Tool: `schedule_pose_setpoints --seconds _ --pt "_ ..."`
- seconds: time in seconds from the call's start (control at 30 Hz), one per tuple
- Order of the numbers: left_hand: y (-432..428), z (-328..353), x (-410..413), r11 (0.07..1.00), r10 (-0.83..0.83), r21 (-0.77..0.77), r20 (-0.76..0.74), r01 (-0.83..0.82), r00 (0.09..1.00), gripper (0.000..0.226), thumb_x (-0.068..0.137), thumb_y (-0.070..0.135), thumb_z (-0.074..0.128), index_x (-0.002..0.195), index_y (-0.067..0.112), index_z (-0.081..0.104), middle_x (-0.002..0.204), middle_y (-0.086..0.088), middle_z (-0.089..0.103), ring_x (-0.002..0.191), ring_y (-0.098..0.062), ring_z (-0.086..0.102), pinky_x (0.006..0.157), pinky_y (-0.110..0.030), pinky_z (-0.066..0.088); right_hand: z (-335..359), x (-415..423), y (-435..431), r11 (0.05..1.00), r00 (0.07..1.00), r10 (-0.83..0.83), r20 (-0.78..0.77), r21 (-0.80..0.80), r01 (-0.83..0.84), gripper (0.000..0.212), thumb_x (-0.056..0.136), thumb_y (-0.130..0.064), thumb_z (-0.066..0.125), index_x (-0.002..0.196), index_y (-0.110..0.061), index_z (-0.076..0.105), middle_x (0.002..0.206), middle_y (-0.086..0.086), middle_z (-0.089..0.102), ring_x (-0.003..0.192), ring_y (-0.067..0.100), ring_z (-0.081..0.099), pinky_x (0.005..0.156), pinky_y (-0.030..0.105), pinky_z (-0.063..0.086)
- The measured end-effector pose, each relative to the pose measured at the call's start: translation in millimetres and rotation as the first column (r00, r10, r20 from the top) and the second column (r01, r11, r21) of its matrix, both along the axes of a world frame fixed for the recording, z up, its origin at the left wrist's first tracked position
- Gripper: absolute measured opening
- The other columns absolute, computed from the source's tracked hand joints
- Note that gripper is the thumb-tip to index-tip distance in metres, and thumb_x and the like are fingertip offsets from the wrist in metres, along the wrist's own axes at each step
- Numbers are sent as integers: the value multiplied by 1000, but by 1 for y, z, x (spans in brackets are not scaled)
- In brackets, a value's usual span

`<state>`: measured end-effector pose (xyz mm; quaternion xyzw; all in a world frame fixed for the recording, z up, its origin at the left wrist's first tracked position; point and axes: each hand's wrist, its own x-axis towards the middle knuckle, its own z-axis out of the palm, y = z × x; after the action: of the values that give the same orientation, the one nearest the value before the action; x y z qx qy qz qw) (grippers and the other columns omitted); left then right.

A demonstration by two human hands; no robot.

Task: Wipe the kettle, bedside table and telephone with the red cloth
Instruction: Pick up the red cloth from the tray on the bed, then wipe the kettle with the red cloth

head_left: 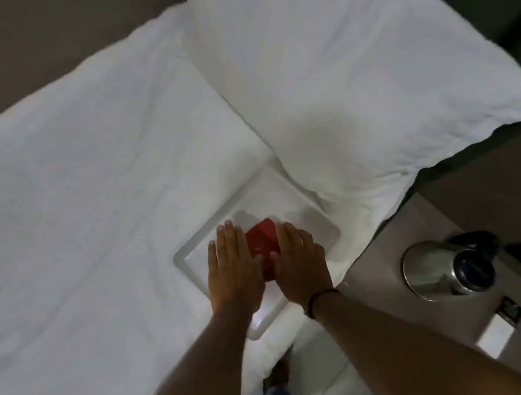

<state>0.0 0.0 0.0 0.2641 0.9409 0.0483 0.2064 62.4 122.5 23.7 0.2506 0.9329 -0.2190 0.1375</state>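
Both forearms are reaching out, left hand (pixel 233 264) and right hand (pixel 298 262) lying flat, fingers extended, flanking the folded red cloth (pixel 263 249) on the white rectangular tray (pixel 194 264); wiping not yet begun, next gripping the cloth for the steel kettle (pixel 445 269).

Head view, downward over bed (pixel 80 211)

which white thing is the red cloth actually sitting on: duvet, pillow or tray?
The white tray. The red cloth lies inside its raised rim, between both hands. The pillow overlaps only the tray's far corner; the duvet lies underneath.
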Motion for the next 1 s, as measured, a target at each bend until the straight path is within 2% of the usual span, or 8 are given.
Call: schedule_pose_setpoints --seconds 0.1,0.23,0.37,0.47,0.6,0.77,0.9,1.0 --pt "9 -16 -20 991 115 -74 37 -112 993 74 111 49 38 167 5 22 175 -19 24 165 -38 18 136 -50 18 -20 -28 11 984 991 -128 50 -116 133 65 103 -38 60 159 -18 34 152 12 50 132 35 54 106 55 54" --pt "13 -17 -23 975 216 43 59 -219 975 43 101 46 56 133 18 59 140 -9 56 129 -35 50 107 -49 42 -28 -48 26 871 940 -295 172 -356 338 54 90 -15 73 140 -14 54 134 14 69 123 36 66 106 45 55" --pt "19 -3 -27 783 392 325 404 -530 827 21 91 21 75 105 29 64 103 6 71 104 -29 69 93 -45 56 -15 -46 40 787 919 -334 211 -473 395 30 89 -17 73 118 -8 69 122 14 77 115 36 71 102 42 58" --pt "26 21 -20 533 339 455 658 -713 673 35 91 -5 72 104 26 64 109 2 68 109 -34 69 78 -34 62 7 -22 51 628 875 -461 147 -642 439 24 87 -16 75 109 -9 71 105 8 76 95 26 74 83 39 65" --pt "56 61 3 570 124 447 783 -689 610 46 90 1 78 123 30 65 113 -6 69 94 -28 75 63 -32 67 43 51 77 261 696 -689 199 -829 495 22 73 -25 86 91 -29 74 96 -6 76 77 7 75 59 13 57" --pt "139 89 79 784 -225 490 797 -381 561 54 87 15 84 131 41 66 106 9 77 93 -23 79 78 -40 69 63 179 111 -310 486 -783 389 -921 238 60 79 -3 79 138 -7 66 132 26 74 116 40 75 89 50 64" --pt "210 78 153 797 -526 601 645 58 554 51 94 25 81 139 38 62 116 16 74 109 -7 72 98 -36 62 48 282 133 -485 271 -822 501 -865 128 62 79 -7 86 138 -1 67 138 32 69 125 47 70 100 58 59" --pt "262 56 199 640 -747 612 356 464 561 57 93 57 72 144 35 58 131 18 66 120 -5 63 103 -41 56 20 350 147 -525 121 -838 532 -847 87 56 81 -18 88 134 -7 71 137 31 71 124 49 71 94 55 63"
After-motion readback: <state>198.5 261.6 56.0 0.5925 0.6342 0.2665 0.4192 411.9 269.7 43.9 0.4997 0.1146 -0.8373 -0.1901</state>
